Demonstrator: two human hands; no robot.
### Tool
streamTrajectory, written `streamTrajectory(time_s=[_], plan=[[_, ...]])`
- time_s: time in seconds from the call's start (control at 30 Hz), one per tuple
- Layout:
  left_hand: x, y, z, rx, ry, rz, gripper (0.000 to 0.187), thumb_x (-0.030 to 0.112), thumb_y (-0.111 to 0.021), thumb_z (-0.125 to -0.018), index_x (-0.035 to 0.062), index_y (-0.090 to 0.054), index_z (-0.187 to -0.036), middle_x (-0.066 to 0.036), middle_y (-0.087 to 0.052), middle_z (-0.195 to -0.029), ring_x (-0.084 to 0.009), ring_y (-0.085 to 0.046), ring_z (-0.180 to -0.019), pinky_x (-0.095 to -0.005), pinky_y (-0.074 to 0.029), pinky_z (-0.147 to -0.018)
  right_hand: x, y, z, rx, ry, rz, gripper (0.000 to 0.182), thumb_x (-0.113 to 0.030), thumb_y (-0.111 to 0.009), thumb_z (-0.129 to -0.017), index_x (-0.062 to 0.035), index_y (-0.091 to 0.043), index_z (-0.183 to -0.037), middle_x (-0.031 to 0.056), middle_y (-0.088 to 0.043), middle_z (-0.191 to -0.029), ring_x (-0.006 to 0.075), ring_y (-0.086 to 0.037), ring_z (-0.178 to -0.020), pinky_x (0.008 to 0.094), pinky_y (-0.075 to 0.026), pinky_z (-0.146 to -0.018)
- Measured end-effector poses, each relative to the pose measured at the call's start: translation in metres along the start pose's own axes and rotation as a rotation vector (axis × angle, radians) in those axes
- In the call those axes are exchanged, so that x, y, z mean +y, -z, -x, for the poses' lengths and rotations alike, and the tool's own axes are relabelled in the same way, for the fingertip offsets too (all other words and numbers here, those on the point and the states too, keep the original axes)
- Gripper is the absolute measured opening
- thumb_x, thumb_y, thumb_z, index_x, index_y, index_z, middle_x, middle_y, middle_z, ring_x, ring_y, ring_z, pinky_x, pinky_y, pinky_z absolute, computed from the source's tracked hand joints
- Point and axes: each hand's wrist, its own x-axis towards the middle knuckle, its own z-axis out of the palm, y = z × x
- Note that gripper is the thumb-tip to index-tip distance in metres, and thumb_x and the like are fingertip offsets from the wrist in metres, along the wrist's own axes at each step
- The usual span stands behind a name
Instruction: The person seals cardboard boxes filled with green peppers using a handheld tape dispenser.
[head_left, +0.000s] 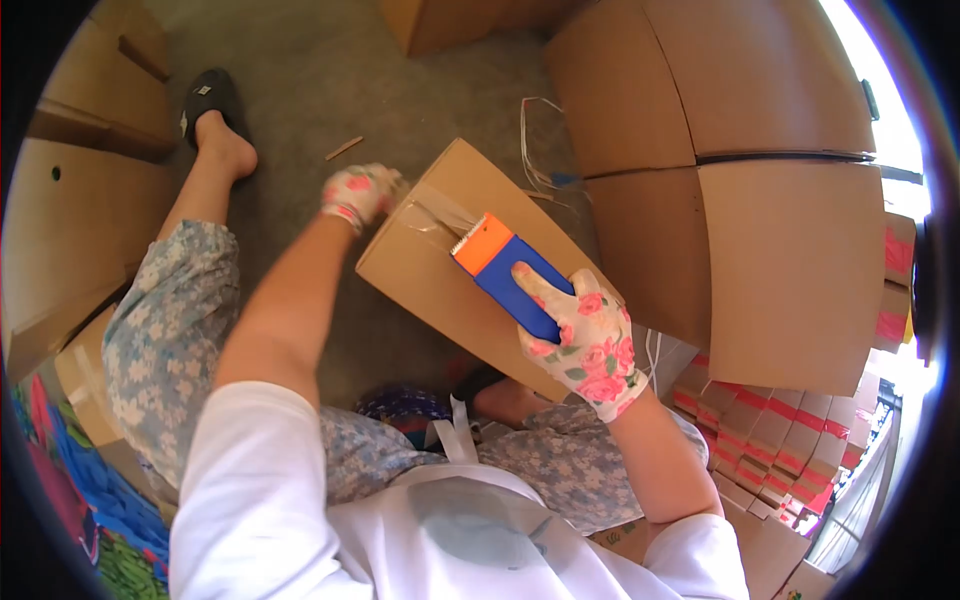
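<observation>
A closed cardboard box (520, 290) lies slantwise in front of me, with clear tape (432, 212) on its top near the far left end. My right hand (590, 345), in a white glove with pink roses, grips a blue and orange tape dispenser (505, 270). The dispenser's toothed edge points to the upper left, over the taped strip. My left hand (362, 192), in a matching glove, is right by the box's far left edge. Its fingers are smeared and partly turned away, so I cannot tell whether they hold anything.
Large cardboard boxes (785, 270) stand stacked on the right. More cartons (85, 240) line the left side. Flattened cardboard with red tape (770, 430) lies at lower right. A white strap (530, 150) and a cardboard scrap (344, 148) rest on the concrete floor (300, 80).
</observation>
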Motion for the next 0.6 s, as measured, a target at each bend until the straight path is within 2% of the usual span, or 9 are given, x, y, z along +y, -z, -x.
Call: streamTrajectory(time_s=[0.03,0.13,0.23,0.3,0.37,0.43,0.47,0.5,0.6], plan=[[0.016,-0.017,0.000,0.008,0.179,0.278,0.034,0.041,-0.048,-0.097,0.0159,-0.070,-0.103,-0.018,-0.069,-0.110,-0.0358,-0.064,-0.108,-0.0454,-0.051,-0.092,0.001,-0.002,0.000,0.032,0.012,-0.010,0.063,-0.029,-0.069,-0.072,-0.0328,-0.059,-0.134,0.0126,-0.052,-0.088,0.0290,-0.062,-0.076,0.0418,-0.053,-0.068],[0.007,-0.019,0.011,-0.043,0.015,0.358,0.034,0.038,-0.053,-0.094,0.0121,-0.070,-0.106,-0.019,-0.069,-0.110,-0.0369,-0.063,-0.112,-0.0460,-0.050,-0.095,0.000,-0.005,0.003,0.060,0.024,-0.004,0.061,-0.028,-0.069,-0.072,-0.0326,-0.061,-0.132,0.0126,-0.053,-0.089,0.0285,-0.063,-0.077,0.0415,-0.053,-0.068],[-0.003,-0.030,0.002,-0.150,0.222,0.062,0.038,0.036,-0.058,-0.089,0.0094,-0.069,-0.114,-0.018,-0.068,-0.113,-0.0357,-0.063,-0.113,-0.0455,-0.050,-0.096,-0.004,0.001,0.006,0.079,0.022,-0.012,0.055,-0.027,-0.071,-0.071,-0.0282,-0.066,-0.126,0.0151,-0.054,-0.086,0.0320,-0.063,-0.070,0.0406,-0.053,-0.060],[-0.004,0.022,-0.018,-0.474,0.061,-0.091,0.046,0.035,-0.061,-0.085,0.0078,-0.065,-0.121,-0.014,-0.068,-0.120,-0.0320,-0.063,-0.116,-0.0442,-0.049,-0.097,0.002,0.004,0.008,0.125,0.065,-0.042,0.057,-0.027,-0.069,-0.072,-0.0281,-0.063,-0.128,0.0156,-0.054,-0.087,0.0329,-0.063,-0.073,0.0419,-0.053,-0.063],[0.043,0.112,0.005,-0.210,-0.047,-0.233,0.043,0.037,-0.049,-0.091,0.0082,-0.064,-0.120,-0.017,-0.065,-0.123,-0.0337,-0.061,-0.116,-0.0445,-0.049,-0.097,0.013,0.000,0.015,0.158,0.147,-0.106,0.061,-0.029,-0.064,-0.075,-0.0278,-0.057,-0.135,0.0172,-0.054,-0.091,0.0355,-0.063,-0.081,0.0453,-0.052,-0.071],[0.087,0.174,0.012,-0.180,-0.084,-0.394,0.040,0.028,-0.044,-0.097,0.0099,-0.058,-0.129,-0.015,-0.049,-0.143,-0.0323,-0.052,-0.127,-0.0407,-0.047,-0.102,0.026,0.005,0.013,0.092,0.145,-0.140,0.062,-0.032,-0.062,-0.076,-0.0274,-0.055,-0.137,0.0184,-0.057,-0.097,0.0359,-0.063,-0.085,0.0438,-0.052,-0.074],[0.083,0.183,-0.014,-0.140,-0.235,-0.488,0.045,0.032,-0.047,-0.096,0.0074,-0.055,-0.133,-0.016,-0.054,-0.138,-0.0325,-0.055,-0.123,-0.0397,-0.047,-0.102,0.036,0.005,0.011,0.086,0.118,-0.163,0.062,-0.032,-0.062,-0.076,-0.0274,-0.055,-0.137,0.0184,-0.057,-0.097,0.0359,-0.063,-0.085,0.0438,-0.052,-0.074],[0.124,0.208,-0.004,-0.155,-0.127,-0.402,0.050,0.036,-0.050,-0.096,0.0044,-0.053,-0.134,-0.016,-0.058,-0.133,-0.0324,-0.058,-0.120,-0.0395,-0.047,-0.101,0.041,0.006,0.008,0.059,0.137,-0.191,0.061,-0.032,-0.061,-0.077,-0.0270,-0.054,-0.138,0.0187,-0.058,-0.100,0.0355,-0.064,-0.088,0.0432,-0.053,-0.075],[0.193,0.223,-0.010,-0.230,-0.319,-0.370,0.058,0.045,-0.049,-0.095,0.0049,-0.051,-0.137,-0.016,-0.060,-0.133,-0.0305,-0.058,-0.121,-0.0367,-0.045,-0.103,0.049,0.014,0.007,0.010,0.107,-0.236,0.061,-0.032,-0.061,-0.080,-0.0266,-0.052,-0.140,0.0189,-0.059,-0.106,0.0343,-0.065,-0.093,0.0418,-0.053,-0.077]])
